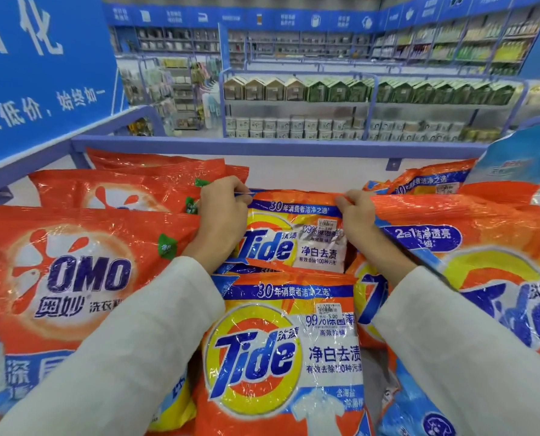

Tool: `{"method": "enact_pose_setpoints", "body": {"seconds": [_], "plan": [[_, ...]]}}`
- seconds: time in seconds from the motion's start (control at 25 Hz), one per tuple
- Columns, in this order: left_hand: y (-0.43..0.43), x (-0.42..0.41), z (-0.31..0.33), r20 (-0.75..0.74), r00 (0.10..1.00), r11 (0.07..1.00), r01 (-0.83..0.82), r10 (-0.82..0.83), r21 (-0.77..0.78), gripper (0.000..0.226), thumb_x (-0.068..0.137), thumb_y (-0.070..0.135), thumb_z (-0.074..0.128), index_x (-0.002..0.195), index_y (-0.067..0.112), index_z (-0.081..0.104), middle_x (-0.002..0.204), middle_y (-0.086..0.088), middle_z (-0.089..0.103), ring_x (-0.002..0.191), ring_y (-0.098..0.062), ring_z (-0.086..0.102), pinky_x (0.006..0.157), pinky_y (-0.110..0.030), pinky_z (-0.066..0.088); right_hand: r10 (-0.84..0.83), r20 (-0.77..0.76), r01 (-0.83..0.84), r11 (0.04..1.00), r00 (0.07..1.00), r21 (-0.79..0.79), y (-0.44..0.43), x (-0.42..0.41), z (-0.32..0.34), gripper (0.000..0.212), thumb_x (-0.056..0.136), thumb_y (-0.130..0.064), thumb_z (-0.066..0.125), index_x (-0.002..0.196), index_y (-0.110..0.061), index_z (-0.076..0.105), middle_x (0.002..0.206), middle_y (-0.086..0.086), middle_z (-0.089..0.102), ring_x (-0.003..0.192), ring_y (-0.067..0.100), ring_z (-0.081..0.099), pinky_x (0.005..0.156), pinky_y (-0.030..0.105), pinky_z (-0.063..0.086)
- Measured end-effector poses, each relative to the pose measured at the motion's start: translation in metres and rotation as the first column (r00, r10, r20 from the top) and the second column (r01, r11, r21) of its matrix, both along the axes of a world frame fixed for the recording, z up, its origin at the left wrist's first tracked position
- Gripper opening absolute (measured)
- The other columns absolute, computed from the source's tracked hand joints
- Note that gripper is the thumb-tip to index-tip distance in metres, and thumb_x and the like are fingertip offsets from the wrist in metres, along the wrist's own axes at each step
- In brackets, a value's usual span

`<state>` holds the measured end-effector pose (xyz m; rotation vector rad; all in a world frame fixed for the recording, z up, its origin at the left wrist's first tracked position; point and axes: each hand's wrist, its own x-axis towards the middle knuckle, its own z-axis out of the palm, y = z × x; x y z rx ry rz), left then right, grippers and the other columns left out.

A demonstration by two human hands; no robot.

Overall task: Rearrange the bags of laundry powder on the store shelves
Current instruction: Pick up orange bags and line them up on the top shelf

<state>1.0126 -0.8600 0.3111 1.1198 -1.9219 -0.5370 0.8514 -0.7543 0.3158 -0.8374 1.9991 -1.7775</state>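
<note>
A small orange Tide bag (294,234) lies in the middle of the top shelf, its top edge toward the back. My left hand (224,212) pinches its top left corner and my right hand (357,212) pinches its top right corner. A second small Tide bag (281,357) lies just in front of it, between my two white sleeves. A large OMO bag (73,278) lies to the left, with more OMO bags (120,187) stacked behind it. A big Tide bag (489,272) fills the right side.
A purple rail (262,144) bounds the back of the shelf. A blue sign board (35,77) stands at the left. A light blue bag (523,158) stands at the back right. Across the aisle are shelves of boxes and tins (357,105).
</note>
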Motion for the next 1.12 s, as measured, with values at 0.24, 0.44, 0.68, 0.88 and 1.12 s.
{"method": "enact_pose_setpoints", "body": {"seconds": [0.24, 0.44, 0.68, 0.88, 1.12], "plan": [[0.001, 0.004, -0.001, 0.082, 0.996, 0.999, 0.026, -0.024, -0.024, 0.010, 0.092, 0.008, 0.065, 0.095, 0.011, 0.075, 0.100, -0.003, 0.073, 0.093, -0.017, 0.060, 0.088, -0.034, 0.049, 0.108, -0.462, 0.003, 0.972, 0.880, 0.233, 0.037, 0.025, -0.005, 0.026, 0.101, -0.010, 0.060, 0.125, -0.007, 0.052, 0.096, -0.005, 0.049, 0.074, -0.004, 0.056, 0.062, 0.007, 0.043], [0.007, 0.006, 0.002, 0.152, 0.987, 0.999, 0.044, -0.043, 0.002, 0.011, 0.093, 0.009, 0.065, 0.096, 0.013, 0.074, 0.103, -0.005, 0.072, 0.097, -0.022, 0.063, 0.092, -0.041, 0.051, 0.419, -0.771, 0.058, 0.861, 0.479, 0.505, 0.070, 0.037, -0.011, 0.021, 0.093, -0.043, 0.068, 0.100, -0.024, 0.072, 0.109, -0.006, 0.057, 0.114, 0.015, 0.045, 0.096, 0.037, 0.047], [0.017, 0.011, 0.013, 0.477, 0.879, 0.984, 0.078, 0.009, -0.162, 0.019, 0.093, 0.009, 0.060, 0.099, 0.013, 0.077, 0.099, -0.010, 0.073, 0.094, -0.032, 0.062, 0.086, -0.041, 0.050, 0.700, -0.263, -0.220, 0.520, 0.664, 0.826, 0.083, 0.020, 0.007, 0.045, 0.093, -0.059, 0.059, 0.088, -0.018, 0.077, 0.080, 0.005, 0.075, 0.060, 0.011, 0.060, 0.054, 0.026, 0.045], [0.016, 0.014, 0.012, 0.477, 0.879, 0.992, 0.077, -0.018, -0.104, 0.021, 0.096, 0.010, 0.059, 0.108, 0.016, 0.075, 0.106, -0.013, 0.070, 0.098, -0.033, 0.062, 0.085, -0.043, 0.054, 0.750, -0.095, -0.375, 0.432, 0.655, 0.820, 0.083, 0.018, 0.008, 0.034, 0.093, -0.056, 0.061, 0.099, -0.026, 0.074, 0.082, 0.008, 0.078, 0.062, 0.027, 0.071, 0.052, 0.027, 0.054], [0.031, 0.037, 0.019, 0.524, 0.828, 0.972, 0.234, -0.200, 0.002, 0.041, 0.094, 0.003, 0.061, 0.128, 0.026, 0.064, 0.128, -0.007, 0.064, 0.108, -0.026, 0.063, 0.088, -0.037, 0.055, 0.587, -0.203, -0.305, 0.649, 0.784, 0.697, 0.069, 0.016, 0.000, 0.019, 0.099, -0.038, 0.061, 0.118, -0.033, 0.058, 0.089, 0.005, 0.072, 0.053, 0.022, 0.070, 0.045, 0.028, 0.054]]}}
